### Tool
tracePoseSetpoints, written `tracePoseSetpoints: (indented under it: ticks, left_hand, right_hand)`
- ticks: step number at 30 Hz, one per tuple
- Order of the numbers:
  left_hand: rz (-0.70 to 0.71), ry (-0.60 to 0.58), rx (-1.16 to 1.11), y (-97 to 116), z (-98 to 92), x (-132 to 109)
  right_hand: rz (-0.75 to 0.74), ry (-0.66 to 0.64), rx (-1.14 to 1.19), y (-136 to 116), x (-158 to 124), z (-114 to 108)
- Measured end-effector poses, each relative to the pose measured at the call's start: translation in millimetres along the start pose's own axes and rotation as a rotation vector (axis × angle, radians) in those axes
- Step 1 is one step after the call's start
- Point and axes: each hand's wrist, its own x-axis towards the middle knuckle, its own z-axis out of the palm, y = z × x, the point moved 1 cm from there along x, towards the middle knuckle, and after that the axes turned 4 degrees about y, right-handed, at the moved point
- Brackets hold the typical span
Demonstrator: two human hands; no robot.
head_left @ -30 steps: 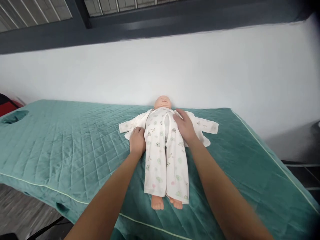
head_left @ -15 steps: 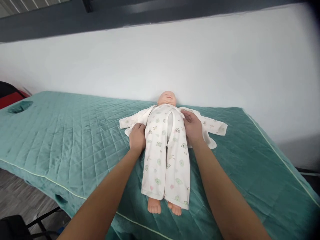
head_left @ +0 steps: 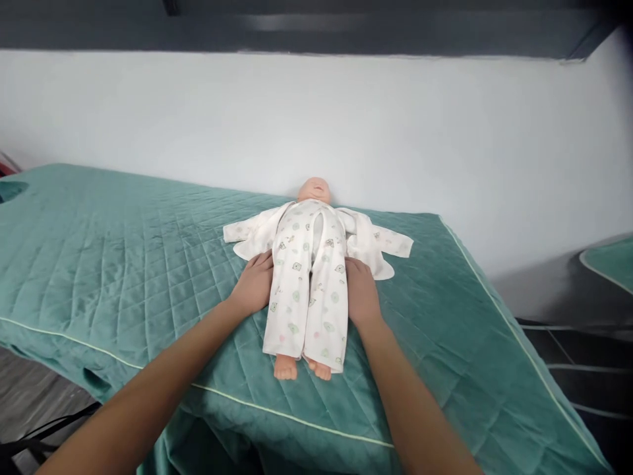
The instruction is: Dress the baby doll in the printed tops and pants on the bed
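A baby doll lies on its back, its head toward the wall and its bare feet toward me. It wears white printed trousers with an open split at the crotch. A matching white jacket spreads out unfastened beneath and beside its torso, both sleeves stretched sideways. My left hand rests against the outer side of the trouser leg on the left, fingers extended. Along the opposite leg lies my right hand, also with fingers extended. Both thumbs and some fingertips are hidden against the cloth.
The doll lies on a bed with a quilted green cover, edged with pale piping. A white wall rises right behind it. Another green-covered surface shows at the far right. Dark legs of some furniture stand at lower left.
Both hands have slid down from the waist to the upper legs of the trousers, and the right hand has come away from the jacket edge. The view has levelled and shifted right.
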Motion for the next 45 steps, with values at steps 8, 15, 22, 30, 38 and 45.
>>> tracePoseSetpoints:
  ticks: [8,15,22,30,38,45]
  left_hand:
    - [0.231,-0.154,-0.096,8.7,-11.5,-10.1]
    - [0.264,-0.099,-0.243,17.6,-11.8,20.8]
    - [0.157,-0.014,-0.334,16.4,-8.9,33.4]
    - [-0.038,-0.036,-0.463,8.2,-0.8,34.6]
    - [-0.072,-0.005,-0.494,3.8,2.7,37.7]
    - [-0.083,0.036,-0.383,1.9,6.9,35.5]
  right_hand:
    - [0.105,-0.01,-0.137,-9.0,-12.1,-11.2]
    - [-0.054,-0.036,-0.05,-6.4,-11.2,-10.8]
    - [-0.147,-0.071,-0.034,-10.1,4.7,1.0]
    - [-0.12,-0.07,0.166,-22.5,22.9,0.2]
    - [-0.156,-0.154,0.267,-17.4,10.5,-4.4]
    - [-0.165,-0.179,0.31,-16.2,4.1,-7.2]
